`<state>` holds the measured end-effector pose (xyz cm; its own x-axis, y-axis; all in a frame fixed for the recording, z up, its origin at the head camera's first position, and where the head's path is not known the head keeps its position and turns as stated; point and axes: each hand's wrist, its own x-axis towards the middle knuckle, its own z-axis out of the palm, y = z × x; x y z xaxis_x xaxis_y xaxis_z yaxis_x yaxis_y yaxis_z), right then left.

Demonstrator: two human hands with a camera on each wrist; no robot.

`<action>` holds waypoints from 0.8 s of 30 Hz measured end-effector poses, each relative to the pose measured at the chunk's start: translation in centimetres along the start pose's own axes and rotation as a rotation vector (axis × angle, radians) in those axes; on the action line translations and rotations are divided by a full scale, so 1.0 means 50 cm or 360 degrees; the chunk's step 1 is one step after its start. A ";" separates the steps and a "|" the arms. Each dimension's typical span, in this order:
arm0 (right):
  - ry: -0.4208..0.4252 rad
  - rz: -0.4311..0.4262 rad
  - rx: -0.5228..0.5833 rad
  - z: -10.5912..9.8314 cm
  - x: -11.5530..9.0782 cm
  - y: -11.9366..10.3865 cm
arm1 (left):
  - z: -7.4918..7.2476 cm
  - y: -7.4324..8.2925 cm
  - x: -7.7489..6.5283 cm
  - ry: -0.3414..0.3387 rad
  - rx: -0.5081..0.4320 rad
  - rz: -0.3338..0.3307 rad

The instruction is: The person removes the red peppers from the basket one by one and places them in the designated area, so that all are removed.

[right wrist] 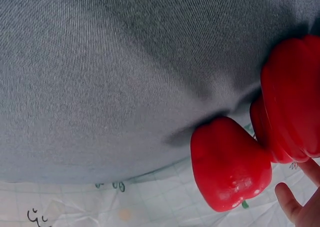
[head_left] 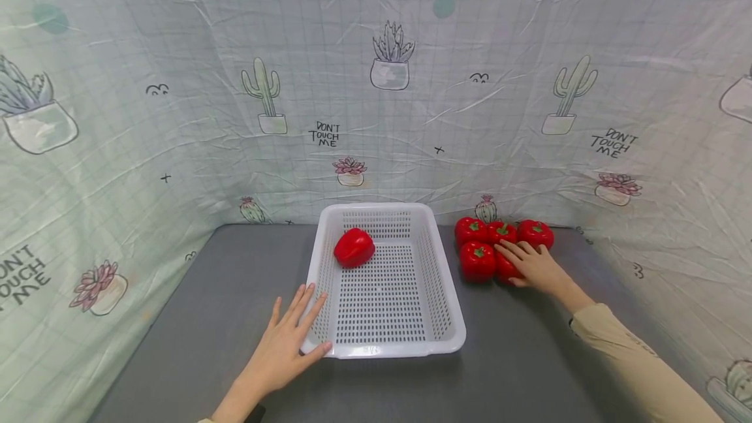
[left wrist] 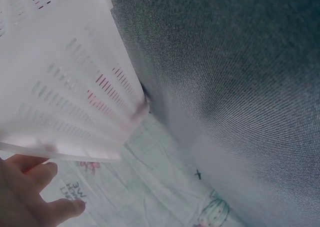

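A white perforated plastic basket [head_left: 382,350] stands on the grey table, with one red bell pepper [head_left: 354,248] lying on its side near the back left. My left hand [head_left: 288,338] rests at the basket's front left rim, fingers spread and straight; in the left wrist view its fingertips [left wrist: 46,173] touch the rim. Right of the basket, several red bell peppers [head_left: 478,261] sit clustered. Over the front right pepper [head_left: 506,271] of that cluster lies my right hand [head_left: 537,269], fingers extended across it and thumb at its near side. That hand partly hides the pepper.
Behind the grey table [head_left: 247,286] hangs a pale cloth [head_left: 317,38] printed with cacti, and it also covers both sides. Another pepper [head_left: 535,234] stands at the cluster's back right, near the table's far edge.
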<state>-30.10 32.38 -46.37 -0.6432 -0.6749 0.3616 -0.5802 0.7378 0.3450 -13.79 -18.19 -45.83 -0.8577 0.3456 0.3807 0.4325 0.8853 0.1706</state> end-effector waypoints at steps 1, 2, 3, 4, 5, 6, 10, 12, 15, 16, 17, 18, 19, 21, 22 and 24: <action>-0.0007 0.0003 -0.0001 0.001 0.000 -0.001 | 0.000 0.000 0.000 -0.0004 0.0003 -0.0003; -0.0022 0.0014 0.0003 0.000 0.001 -0.002 | 0.000 -0.001 0.000 -0.0007 0.0006 -0.0004; -0.0044 0.0034 0.0028 0.000 0.001 -0.004 | 0.000 -0.001 0.001 -0.0011 0.0007 -0.0006; -0.0065 0.0049 0.0029 -0.001 0.002 -0.005 | 0.000 -0.001 0.001 -0.0014 0.0006 -0.0009; -0.0086 0.0063 0.0030 -0.002 0.002 -0.005 | 0.000 -0.001 0.001 -0.0016 0.0006 -0.0010; -0.0104 0.0076 0.0033 -0.002 0.002 -0.006 | 0.000 -0.001 0.002 -0.0017 0.0004 -0.0010; -0.0117 0.0089 0.0012 -0.001 0.002 -0.006 | 0.000 -0.001 0.001 -0.0004 0.0012 0.0002; -0.0111 0.0087 -0.0006 0.001 0.001 -0.005 | 0.000 -0.001 0.001 0.0008 0.0015 0.0009; -0.0105 0.0089 -0.0025 0.002 0.000 -0.005 | 0.001 -0.001 0.000 0.0033 0.0017 0.0023; -0.0102 0.0087 -0.0028 0.002 -0.001 -0.005 | 0.001 -0.001 0.000 0.0040 0.0020 0.0025; -0.0097 0.0086 -0.0025 0.002 -0.001 -0.004 | 0.001 -0.001 0.000 0.0049 0.0021 0.0029; -0.0088 0.0084 -0.0018 0.002 -0.002 -0.004 | 0.001 -0.001 0.000 0.0057 0.0024 0.0032; -0.0079 0.0082 -0.0010 0.002 -0.002 -0.004 | 0.002 -0.001 0.000 0.0065 0.0023 0.0035; -0.0065 0.0076 0.0004 0.001 -0.003 -0.003 | 0.001 -0.001 0.000 0.0078 0.0019 0.0041; -0.0063 0.0076 0.0013 0.001 -0.003 -0.003 | 0.001 0.000 0.001 0.0084 0.0017 0.0043; -0.0064 0.0083 0.0028 -0.001 -0.003 -0.003 | 0.001 0.000 0.001 0.0089 0.0014 0.0046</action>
<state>-29.88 32.36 -46.45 -0.6924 -0.6346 0.3433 -0.5538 0.7724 0.3109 -13.87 -18.16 -45.88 -0.8278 0.3536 0.4355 0.4543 0.8780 0.1506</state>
